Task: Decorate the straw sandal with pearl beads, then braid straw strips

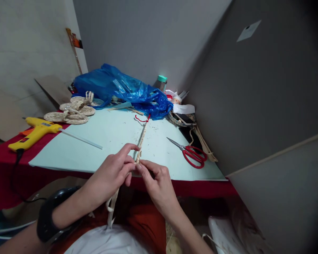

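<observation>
A narrow pale braid (142, 137) of flat fibre strands runs from a red string (142, 120) at the far side of the table toward me. Near the table's front edge, my left hand (119, 165) pinches the braid's near end, its index finger reaching along the strip. My right hand (155, 176) closes on the same spot from the other side, thumb and fingertips together. Loose unbraided strands (112, 206) hang below my left hand toward my lap. The fingertips partly hide the point where the strands cross.
Red-handled scissors (192, 154) lie to the right, blades pointing left. A yellow glue gun (37, 132) with a long glue stick rests at left, near coiled braids (74, 112). A blue plastic bag (122, 88) fills the back. Grey panels (254, 98) border the right side.
</observation>
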Demonstrator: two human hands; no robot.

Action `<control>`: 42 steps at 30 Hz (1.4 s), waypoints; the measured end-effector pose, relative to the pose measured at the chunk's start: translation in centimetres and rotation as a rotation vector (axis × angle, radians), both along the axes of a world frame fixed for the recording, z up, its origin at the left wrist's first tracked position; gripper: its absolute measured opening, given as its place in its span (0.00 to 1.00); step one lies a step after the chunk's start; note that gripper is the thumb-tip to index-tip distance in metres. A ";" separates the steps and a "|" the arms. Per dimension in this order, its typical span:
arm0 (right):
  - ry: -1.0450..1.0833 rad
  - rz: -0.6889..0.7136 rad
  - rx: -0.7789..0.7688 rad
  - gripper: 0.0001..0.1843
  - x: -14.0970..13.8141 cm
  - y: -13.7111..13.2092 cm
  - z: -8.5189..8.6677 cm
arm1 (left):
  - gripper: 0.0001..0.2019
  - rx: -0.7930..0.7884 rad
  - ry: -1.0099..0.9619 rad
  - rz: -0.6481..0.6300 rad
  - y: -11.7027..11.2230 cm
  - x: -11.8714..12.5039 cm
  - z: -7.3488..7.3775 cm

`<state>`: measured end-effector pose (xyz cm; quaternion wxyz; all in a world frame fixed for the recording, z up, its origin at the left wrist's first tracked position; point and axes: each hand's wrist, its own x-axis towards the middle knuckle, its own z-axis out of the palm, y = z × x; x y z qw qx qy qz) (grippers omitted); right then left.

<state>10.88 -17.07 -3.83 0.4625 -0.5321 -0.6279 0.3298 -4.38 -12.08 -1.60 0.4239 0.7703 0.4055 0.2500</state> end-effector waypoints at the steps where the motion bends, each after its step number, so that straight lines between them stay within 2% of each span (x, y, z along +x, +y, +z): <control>1: 0.066 -0.035 -0.020 0.15 -0.1 0.0 -0.4 | 0.17 0.027 0.023 0.003 -0.2 0.2 -0.1; 5: 0.214 -0.122 -0.051 0.14 -0.6 -0.1 -1.2 | 0.22 0.135 0.091 0.024 -1.0 0.8 -0.8; 9: 0.234 -0.198 -0.044 0.14 -1.2 -0.3 -1.1 | 0.25 0.168 0.076 -0.002 -1.6 0.6 -1.0; 12: 0.223 -0.261 -0.034 0.15 -1.6 -0.5 -1.3 | 0.23 0.166 0.073 0.011 -1.9 0.2 -1.0; 15: 0.234 -0.288 -0.042 0.15 -1.8 -0.7 -1.7 | 0.15 0.262 0.127 0.102 -2.2 -0.4 -0.8; 18: 0.245 -0.276 -0.041 0.16 -1.8 -0.9 -2.1 | 0.13 0.409 0.217 0.128 -2.7 -0.8 -0.6; 21: 0.275 -0.255 -0.042 0.15 -1.7 -0.9 -2.2 | 0.13 0.476 0.225 0.115 -3.5 -0.5 -0.9; 25: 0.558 -0.136 -0.164 0.14 -1.2 -0.8 -1.9 | 0.13 0.668 0.160 0.110 -5.2 0.6 -2.5; 28: 0.729 -0.069 -0.269 0.15 -0.6 -0.9 -1.6 | 0.16 0.801 0.174 0.019 -6.0 0.9 -3.8; 31: 0.649 -0.082 -0.240 0.15 -0.2 -0.9 -1.6 | 0.13 0.662 0.116 -0.057 -5.6 0.4 -3.7; 33: 0.582 -0.096 -0.213 0.14 0.0 -1.0 -1.7 | 0.11 0.524 0.036 0.032 -4.6 0.0 -2.9; 35: 0.554 -0.109 -0.196 0.13 0.1 -1.0 -1.8 | 0.11 0.423 -0.045 0.197 -3.3 -0.2 -2.0; 36: 0.554 -0.113 -0.190 0.14 0.1 -1.1 -1.8 | 0.09 0.326 -0.070 0.223 -2.7 -0.1 -1.6; 38: 0.575 -0.093 -0.182 0.15 0.2 -1.1 -1.6 | 0.10 0.079 -0.141 0.157 -1.5 0.4 -1.2; 40: 0.584 -0.042 -0.175 0.17 0.3 -1.2 -1.2 | 0.11 -0.225 -0.227 0.006 -0.6 1.1 -1.1; 42: 0.531 -0.012 -0.165 0.17 0.5 -1.3 -0.8 | 0.11 -0.467 -0.317 -0.087 -0.2 1.8 -1.4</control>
